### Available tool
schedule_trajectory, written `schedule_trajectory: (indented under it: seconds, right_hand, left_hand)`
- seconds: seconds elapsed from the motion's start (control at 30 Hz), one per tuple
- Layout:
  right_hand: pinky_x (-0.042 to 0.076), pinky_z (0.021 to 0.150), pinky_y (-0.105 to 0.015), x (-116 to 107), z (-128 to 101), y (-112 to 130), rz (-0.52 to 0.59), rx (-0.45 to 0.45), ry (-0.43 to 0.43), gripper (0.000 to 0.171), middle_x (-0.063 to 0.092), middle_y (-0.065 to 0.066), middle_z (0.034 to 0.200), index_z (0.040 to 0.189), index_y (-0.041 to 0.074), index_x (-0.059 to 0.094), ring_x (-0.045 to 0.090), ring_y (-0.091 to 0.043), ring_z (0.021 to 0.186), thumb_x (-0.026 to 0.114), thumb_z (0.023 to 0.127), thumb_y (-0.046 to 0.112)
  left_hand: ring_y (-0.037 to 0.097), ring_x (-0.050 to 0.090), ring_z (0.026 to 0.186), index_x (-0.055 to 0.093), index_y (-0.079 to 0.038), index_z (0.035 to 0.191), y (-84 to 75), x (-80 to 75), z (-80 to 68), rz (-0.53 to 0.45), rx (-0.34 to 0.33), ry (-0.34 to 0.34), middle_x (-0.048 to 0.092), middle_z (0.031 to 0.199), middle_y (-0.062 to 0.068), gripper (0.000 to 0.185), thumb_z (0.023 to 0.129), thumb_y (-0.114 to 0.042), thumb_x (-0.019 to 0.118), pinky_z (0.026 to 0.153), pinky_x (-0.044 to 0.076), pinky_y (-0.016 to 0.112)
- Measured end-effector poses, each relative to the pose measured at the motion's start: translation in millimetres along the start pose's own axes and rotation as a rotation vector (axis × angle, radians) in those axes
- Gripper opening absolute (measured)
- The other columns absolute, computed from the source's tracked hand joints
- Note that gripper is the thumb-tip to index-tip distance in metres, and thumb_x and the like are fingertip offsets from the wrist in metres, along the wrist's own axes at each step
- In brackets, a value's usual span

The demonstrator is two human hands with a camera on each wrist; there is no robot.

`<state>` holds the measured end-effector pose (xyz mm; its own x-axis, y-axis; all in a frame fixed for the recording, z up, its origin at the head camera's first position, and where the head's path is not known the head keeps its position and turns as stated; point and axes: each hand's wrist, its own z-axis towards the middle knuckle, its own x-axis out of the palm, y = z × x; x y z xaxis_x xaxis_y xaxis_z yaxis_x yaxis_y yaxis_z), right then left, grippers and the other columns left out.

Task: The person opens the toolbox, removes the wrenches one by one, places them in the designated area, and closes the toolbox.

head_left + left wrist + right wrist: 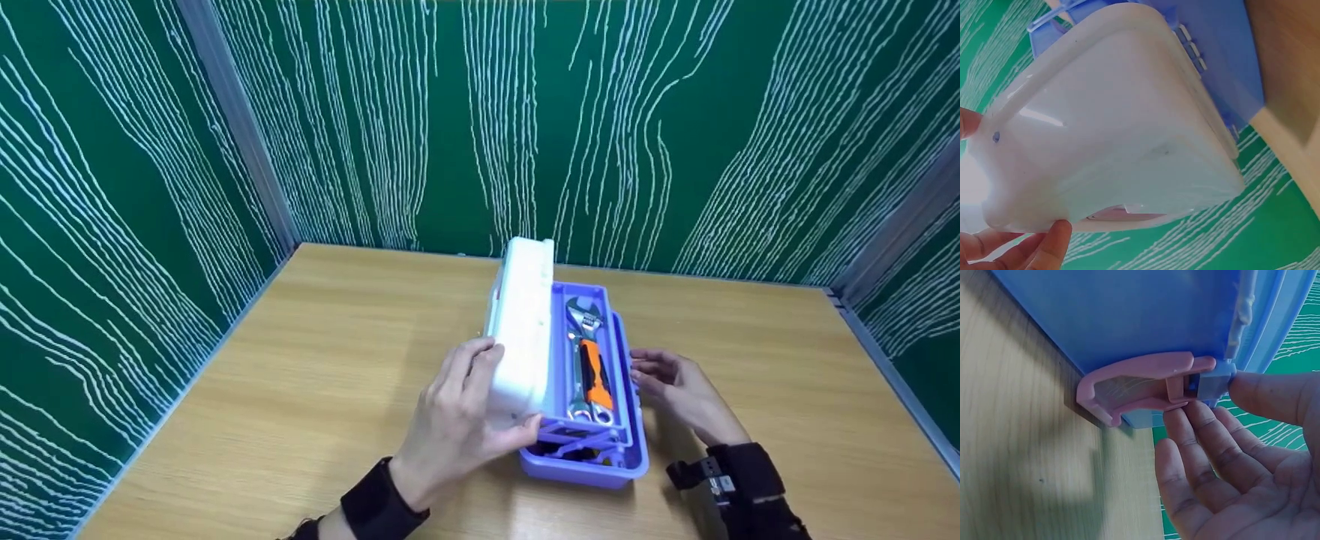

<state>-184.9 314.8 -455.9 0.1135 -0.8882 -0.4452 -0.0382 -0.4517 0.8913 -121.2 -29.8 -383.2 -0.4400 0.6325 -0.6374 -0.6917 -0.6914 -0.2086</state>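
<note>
My left hand (457,420) pinches the raised white plastic lid (521,330) of the purple plastic toolbox (592,450), while my right hand (679,390), grip spread, touches its pink latch (1140,385).

We've got the toolbox (592,469) mid-table (300,360), lid (521,330) up on its left, wrench (589,352) in the tray (559,296), hands (457,420) either side.
</note>
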Motion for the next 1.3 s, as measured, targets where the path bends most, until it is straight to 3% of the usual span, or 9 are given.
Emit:
schedule_trajectory:
  seconds: [0.2, 0.5, 0.67, 0.93, 1.17, 1.3]
  right_hand:
    - [0.049, 0.108, -0.042, 0, 0, 1, -0.015, 0.018, 0.001, 0.054, 0.059, -0.016, 0.138, 0.146, 0.006, 0.045, 0.058, -0.028, 0.126, 0.062, 0.099, 0.028]
    - [0.051, 0.096, -0.018, 2, -1, 1, 0.004, -0.012, -0.005, 0.052, 0.059, -0.019, 0.137, 0.145, 0.003, 0.046, 0.059, -0.028, 0.125, 0.062, 0.100, 0.025]
    - [0.050, 0.094, -0.014, 2, -1, 0, 0.012, -0.025, -0.005, 0.052, 0.059, -0.019, 0.137, 0.144, 0.002, 0.046, 0.059, -0.027, 0.124, 0.062, 0.100, 0.024]
    - [0.051, 0.098, -0.020, 0, -1, 0, -0.005, -0.007, -0.008, 0.054, 0.059, -0.018, 0.139, 0.146, 0.004, 0.045, 0.059, -0.027, 0.125, 0.062, 0.100, 0.026]
    - [0.051, 0.105, -0.033, 0, 0, -1, -0.008, 0.007, -0.004, 0.054, 0.058, -0.018, 0.139, 0.145, 0.006, 0.045, 0.059, -0.027, 0.126, 0.062, 0.099, 0.029]
    - [0.051, 0.104, -0.032, 1, -1, -1, -0.010, -0.003, 0.001, 0.055, 0.058, -0.019, 0.140, 0.146, 0.005, 0.045, 0.059, -0.027, 0.125, 0.062, 0.099, 0.030]
  left_hand:
    - [0.020, 0.062, 0.111, 0.056, -0.004, 0.129, 6.9, -4.7, -4.7, -0.019, -0.048, -0.007, 0.058, 0.124, 0.012, 0.078, 0.073, -0.052, 0.082, 0.094, 0.058, 0.031]
    - [0.015, 0.061, 0.105, 0.059, -0.005, 0.124, 17.9, -11.2, -13.9, -0.047, -0.123, -0.028, 0.058, 0.120, 0.007, 0.072, 0.073, -0.049, 0.082, 0.091, 0.058, 0.027]
    - [0.011, 0.060, 0.103, 0.059, -0.006, 0.125, 24.6, -13.6, -20.2, -0.089, -0.177, -0.025, 0.056, 0.118, 0.005, 0.071, 0.073, -0.047, 0.083, 0.086, 0.058, 0.021]
    - [0.010, 0.058, 0.103, 0.059, -0.009, 0.125, 34.9, -17.4, -29.5, -0.126, -0.267, -0.010, 0.055, 0.117, 0.001, 0.067, 0.074, -0.046, 0.084, 0.086, 0.059, 0.024]
    - [0.011, 0.060, 0.099, 0.060, -0.006, 0.125, 43.3, -18.7, -39.2, -0.149, -0.289, -0.035, 0.056, 0.114, 0.004, 0.066, 0.074, -0.040, 0.085, 0.084, 0.059, 0.022]
    - [0.009, 0.059, 0.096, 0.060, -0.008, 0.126, 47.5, -21.8, -45.8, -0.143, -0.325, -0.023, 0.057, 0.113, 0.003, 0.064, 0.076, -0.040, 0.085, 0.081, 0.059, 0.022]
